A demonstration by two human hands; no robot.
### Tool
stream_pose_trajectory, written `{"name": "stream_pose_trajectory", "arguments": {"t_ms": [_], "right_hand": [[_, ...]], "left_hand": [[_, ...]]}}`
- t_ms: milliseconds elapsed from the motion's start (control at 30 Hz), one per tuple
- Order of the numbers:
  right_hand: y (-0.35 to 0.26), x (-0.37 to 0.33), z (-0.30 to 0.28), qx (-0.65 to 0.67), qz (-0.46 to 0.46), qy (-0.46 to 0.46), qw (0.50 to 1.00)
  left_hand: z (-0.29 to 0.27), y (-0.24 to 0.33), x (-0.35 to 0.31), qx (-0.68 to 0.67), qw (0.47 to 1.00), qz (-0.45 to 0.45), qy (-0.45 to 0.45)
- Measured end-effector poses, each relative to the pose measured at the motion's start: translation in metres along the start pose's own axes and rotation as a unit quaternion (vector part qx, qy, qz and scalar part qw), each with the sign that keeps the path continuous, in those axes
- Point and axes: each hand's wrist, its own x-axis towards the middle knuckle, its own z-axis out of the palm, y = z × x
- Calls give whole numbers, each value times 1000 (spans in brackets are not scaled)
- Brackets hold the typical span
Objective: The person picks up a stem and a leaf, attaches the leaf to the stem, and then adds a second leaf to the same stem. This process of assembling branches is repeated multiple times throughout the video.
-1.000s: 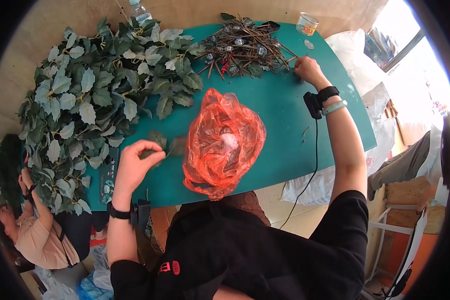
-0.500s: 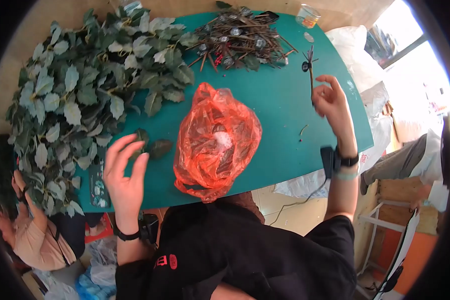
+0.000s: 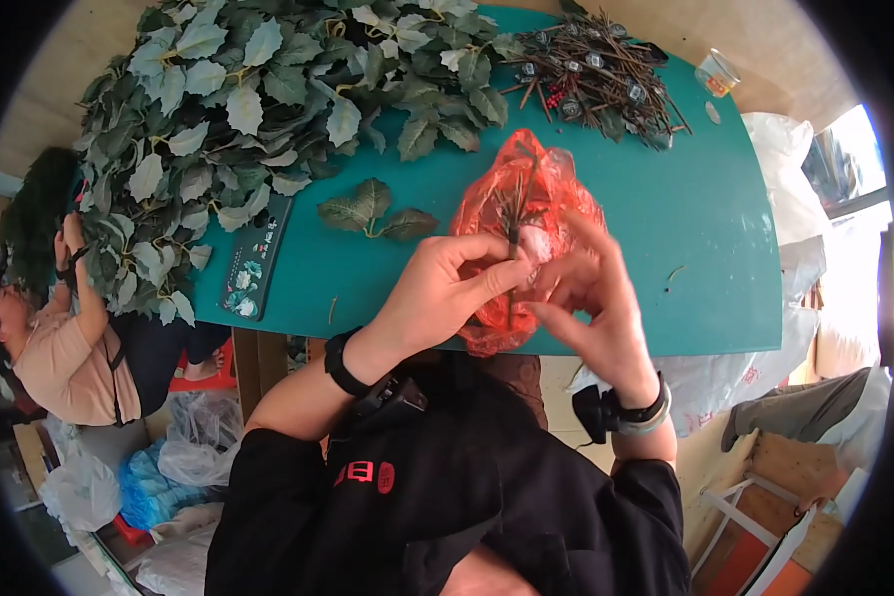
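Observation:
My left hand pinches a thin dark twig stem between thumb and fingers. The stem stands nearly upright in the picture, with a spray of thin dark points near its upper part. Close on the right is my right hand, slightly blurred, its fingers curved and apart. Both hands are over a crumpled translucent red plastic bag with something whitish in it. Left of the bag, a small sprig of green leaves lies on the green table.
A big heap of artificial leaf branches covers the table's left and back. A pile of brown twigs lies at the back, near a clear plastic cup. A dark printed card rests at the left edge. Another person sits far left.
My right hand has brought the twig from the right side to above the bag, and my left hand has moved right and now grips it. The head view has shifted.

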Motion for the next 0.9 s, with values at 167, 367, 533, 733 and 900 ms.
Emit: {"name": "stream_pose_trajectory", "arguments": {"t_ms": [167, 367, 533, 733, 900], "right_hand": [[-12, 15, -7, 32, -18, 31, 999], [-5, 16, 10, 46, -17, -27, 998], [0, 12, 28, 168, 23, 10, 985], [5, 18, 61, 324, 27, 124, 938], [2, 14, 61, 306, 2, 127, 944]], "left_hand": [[-6, 2, -11, 215, 970, 103, -42], [-10, -9, -23, 202, 968, 136, -54], [-20, -9, -31, 169, 982, 72, -42], [-27, -18, -38, 158, 981, 107, -21], [-27, -16, -43, 146, 984, 103, -28]]}}
